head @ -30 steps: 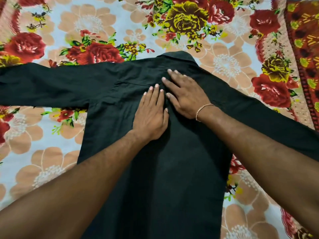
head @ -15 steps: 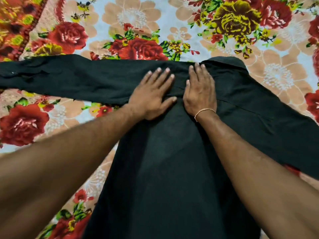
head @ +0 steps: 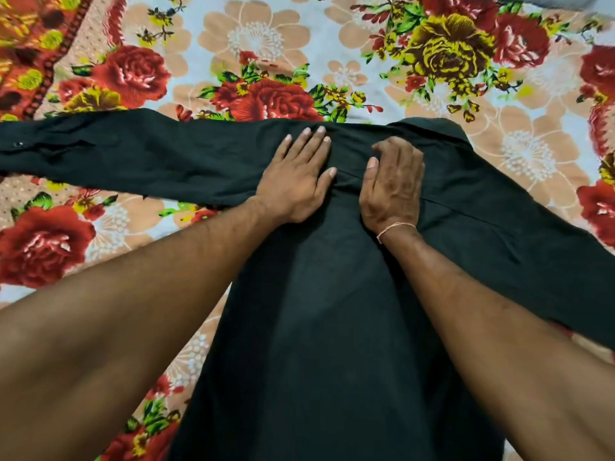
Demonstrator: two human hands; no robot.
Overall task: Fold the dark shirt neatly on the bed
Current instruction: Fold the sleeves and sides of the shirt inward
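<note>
The dark shirt [head: 332, 311] lies back-up on the bed, collar [head: 432, 128] at the far side. Its left sleeve [head: 116, 161] stretches out flat to the left edge; the right sleeve [head: 532, 254] runs down to the right. My left hand [head: 296, 178] presses flat on the left shoulder area, fingers straight. Just beside it, below the collar, my right hand [head: 394, 184] has its fingers curled down into the cloth, thumb against a small ridge of fabric. A thin thread band circles the right wrist.
A floral bedsheet [head: 259, 44] with red roses and peach flowers covers the bed on all sides of the shirt. A patterned red border [head: 40, 61] runs along the far left. My forearms cross the lower shirt body.
The view swung left, showing more of the left sleeve. My left hand stays flat on the shoulder. My right hand's fingers went from flat to curled on the cloth below the collar.
</note>
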